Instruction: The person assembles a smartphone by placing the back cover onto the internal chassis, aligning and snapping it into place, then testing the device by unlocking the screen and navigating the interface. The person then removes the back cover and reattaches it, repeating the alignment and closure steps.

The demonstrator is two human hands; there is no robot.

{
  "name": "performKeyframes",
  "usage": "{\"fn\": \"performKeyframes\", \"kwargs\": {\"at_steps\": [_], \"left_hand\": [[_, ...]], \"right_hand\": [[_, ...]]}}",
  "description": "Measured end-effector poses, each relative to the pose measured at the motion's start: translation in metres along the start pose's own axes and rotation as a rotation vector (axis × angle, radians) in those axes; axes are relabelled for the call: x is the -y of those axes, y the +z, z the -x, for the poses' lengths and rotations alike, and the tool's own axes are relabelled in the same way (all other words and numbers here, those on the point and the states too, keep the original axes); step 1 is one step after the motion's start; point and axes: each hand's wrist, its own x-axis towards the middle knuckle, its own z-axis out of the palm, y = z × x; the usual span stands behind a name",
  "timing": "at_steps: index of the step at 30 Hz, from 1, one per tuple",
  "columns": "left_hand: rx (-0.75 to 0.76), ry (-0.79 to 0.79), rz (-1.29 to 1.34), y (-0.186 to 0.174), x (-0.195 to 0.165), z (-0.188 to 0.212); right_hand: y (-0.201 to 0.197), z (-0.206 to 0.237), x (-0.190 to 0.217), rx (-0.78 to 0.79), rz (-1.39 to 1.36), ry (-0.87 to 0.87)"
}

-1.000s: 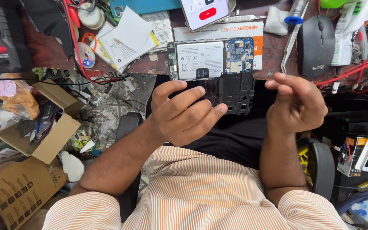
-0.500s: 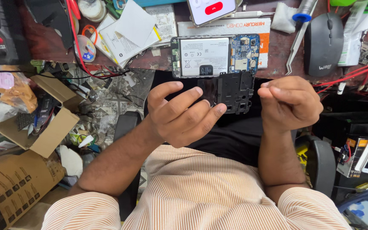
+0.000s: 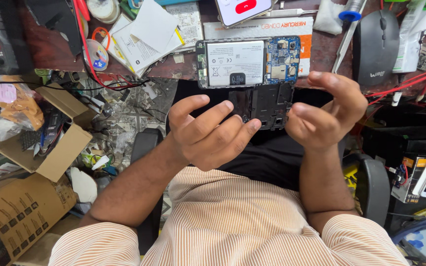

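Both hands had drifted slightly apart since the earlier frames, the right one rising a bit toward 1 o'clock; the black panel behind them hadn't shifted.

Left hand hovered over the lap, palm up, fingers spread and half-curled, empty as far as I could see. Right hand sat at its 3 o'clock, fingers bunched and curled in toward the thumb; couldn't tell if anything tiny was pinched there.

Black plastic panel lay between and behind the hands, at the desk edge, probably parked within easy reach. Neither hand clearly touched it.

At 12 o'clock from it, the opened phone lay back-up on the desk, battery and blue circuit board exposed, likely so the insides stayed accessible. Tweezers and a dark mouse lay further at 2 o'clock; a cardboard box sat well off at 9 o'clock.
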Motion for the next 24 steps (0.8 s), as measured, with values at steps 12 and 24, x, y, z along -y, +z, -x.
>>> {"fn": "performKeyframes", "kwargs": {"at_steps": [12,24], "left_hand": [[0.074,0.066,-0.023,-0.0024,-0.0055,-0.0014],[0.08,0.067,0.0,0.0012,-0.0065,-0.0011]], "right_hand": [[-0.0007,0.0013,0.0063,0.086,-0.11,0.098],[-0.0041,0.0015,0.0047,0.104,-0.387,0.304]]}}
